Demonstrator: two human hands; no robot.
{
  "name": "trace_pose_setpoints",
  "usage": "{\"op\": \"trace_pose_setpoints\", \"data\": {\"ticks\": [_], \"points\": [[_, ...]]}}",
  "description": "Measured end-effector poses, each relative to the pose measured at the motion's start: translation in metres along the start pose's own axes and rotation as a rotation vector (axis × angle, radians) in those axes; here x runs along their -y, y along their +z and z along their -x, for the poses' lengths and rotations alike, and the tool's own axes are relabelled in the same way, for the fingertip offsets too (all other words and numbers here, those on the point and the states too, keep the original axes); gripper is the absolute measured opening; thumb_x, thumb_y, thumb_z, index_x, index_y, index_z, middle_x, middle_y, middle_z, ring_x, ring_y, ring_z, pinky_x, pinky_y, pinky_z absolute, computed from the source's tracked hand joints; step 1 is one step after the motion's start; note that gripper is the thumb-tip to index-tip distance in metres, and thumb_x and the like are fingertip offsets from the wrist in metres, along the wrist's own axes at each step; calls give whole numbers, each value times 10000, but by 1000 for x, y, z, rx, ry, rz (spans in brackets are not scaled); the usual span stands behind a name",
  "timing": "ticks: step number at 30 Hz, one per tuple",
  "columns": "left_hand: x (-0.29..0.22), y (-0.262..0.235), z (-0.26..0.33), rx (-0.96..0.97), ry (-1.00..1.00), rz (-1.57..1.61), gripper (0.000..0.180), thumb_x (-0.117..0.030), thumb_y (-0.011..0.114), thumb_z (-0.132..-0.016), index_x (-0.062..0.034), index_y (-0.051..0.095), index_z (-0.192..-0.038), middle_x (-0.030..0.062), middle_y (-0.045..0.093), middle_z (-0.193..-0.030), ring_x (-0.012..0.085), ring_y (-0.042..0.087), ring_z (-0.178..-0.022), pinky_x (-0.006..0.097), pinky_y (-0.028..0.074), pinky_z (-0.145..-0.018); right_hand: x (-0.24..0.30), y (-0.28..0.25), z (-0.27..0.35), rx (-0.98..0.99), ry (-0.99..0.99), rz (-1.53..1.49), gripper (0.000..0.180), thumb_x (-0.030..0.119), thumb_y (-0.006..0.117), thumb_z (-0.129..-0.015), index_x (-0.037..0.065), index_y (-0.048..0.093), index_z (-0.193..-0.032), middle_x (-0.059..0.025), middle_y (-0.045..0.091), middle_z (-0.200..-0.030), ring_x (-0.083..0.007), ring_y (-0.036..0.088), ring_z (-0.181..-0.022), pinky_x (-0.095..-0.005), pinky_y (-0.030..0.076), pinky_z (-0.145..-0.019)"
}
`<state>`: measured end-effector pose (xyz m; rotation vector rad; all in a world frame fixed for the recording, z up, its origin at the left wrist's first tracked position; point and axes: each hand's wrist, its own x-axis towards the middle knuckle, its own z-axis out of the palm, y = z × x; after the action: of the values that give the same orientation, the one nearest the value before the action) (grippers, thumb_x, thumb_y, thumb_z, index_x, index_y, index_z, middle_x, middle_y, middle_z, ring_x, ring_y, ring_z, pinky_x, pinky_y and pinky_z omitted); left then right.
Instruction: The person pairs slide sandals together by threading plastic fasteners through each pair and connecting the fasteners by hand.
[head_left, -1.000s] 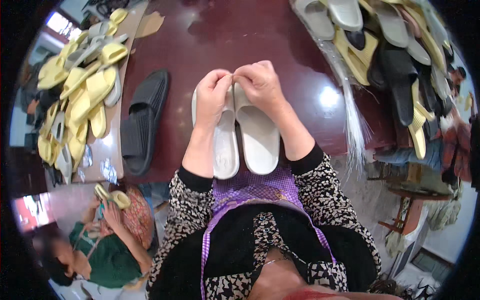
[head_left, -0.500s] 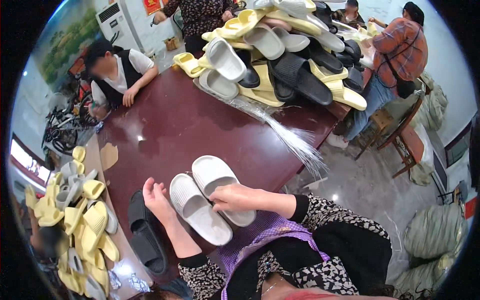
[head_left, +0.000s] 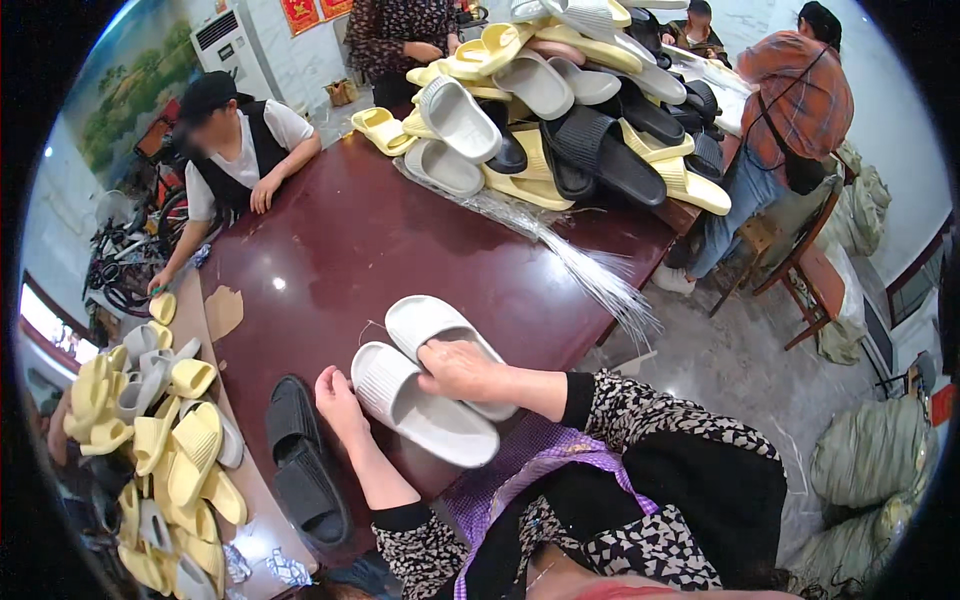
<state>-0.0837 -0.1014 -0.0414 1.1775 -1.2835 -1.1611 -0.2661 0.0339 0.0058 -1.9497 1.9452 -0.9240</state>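
A pair of light grey slippers, the left slipper (head_left: 440,425) and the right slipper (head_left: 425,318), lies side by side on the dark red table. My right hand (head_left: 462,370) is closed at the right slipper's strap opening, its fingertips hidden between the two shoes. Just left of the pair is my left hand (head_left: 340,402), fingers loosely curled and slightly apart, with nothing visible in them. A thin strand (head_left: 374,325) loops up by the toes of the pair. Further left lies a pair of black slippers (head_left: 306,480), set end to end or overlapping.
A heap of grey, black and yellow slippers (head_left: 560,110) covers the table's far side, with a bundle of clear plastic strands (head_left: 590,275) beside it. More yellow and grey slippers (head_left: 195,455) pile up at left. A person (head_left: 240,150) sits at the far left; others work behind the heap.
My left hand has moved slightly right and its fingers have drawn in. The grey pair has shifted a little right and turned. The seated person's arm now reaches toward the left pile.
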Motion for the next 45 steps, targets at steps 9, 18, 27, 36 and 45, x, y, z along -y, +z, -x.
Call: {"op": "trace_pose_setpoints", "data": {"ticks": [9, 18, 27, 36, 45], "points": [[-7, -8, 8, 63, -88, 132, 234, -151, 520, -913, 7, 563, -1081, 71, 612, -891, 99, 550, -640, 208, 438, -502, -1, -56, 7, -194, -152, 93, 150, 95, 565, -749, -22, 510, -824, -180, 560, -873, -359, 590, -774, -443, 488, -666], [1, -17, 0, 85, -117, 95, 213, -139, 503, -920, -1, 559, -1071, 77, 608, -844, 94, 555, -609, 189, 422, -433, -17, -112, 21, -297, -231, 268, 99, 58, 550, -739, -6, 498, -795, -157, 533, -808, -342, 589, -696, -424, 503, -607], [37, -32, -34, 123, -97, 110, 205, -128, 495, -923, 6, 559, -1065, 76, 607, -825, 88, 549, -583, 187, 424, -419, -43, -122, 4, -386, -173, 495, 95, 50, 544, -729, -6, 494, -789, -163, 530, -805, -337, 590, -682, -415, 507, -592], [58, -49, -29, 73, -76, 139, 189, -124, 493, -921, -1, 556, -1051, 68, 604, -815, 80, 541, -564, 183, 416, -408, -78, -165, -27, -501, -97, 709, 93, 76, 514, -773, -7, 504, -813, -176, 544, -841, -355, 602, -698, -431, 514, -613], [107, -54, -9, 31, -28, 198, 187, -110, 481, -926, 5, 541, -1060, 64, 597, -796, 75, 536, -556, 178, 400, -385, -119, -236, -72, -618, 109, 876, 168, 115, 491, -802, -8, 557, -896, -194, 580, -969, -375, 627, -820, -469, 509, -720]]}}
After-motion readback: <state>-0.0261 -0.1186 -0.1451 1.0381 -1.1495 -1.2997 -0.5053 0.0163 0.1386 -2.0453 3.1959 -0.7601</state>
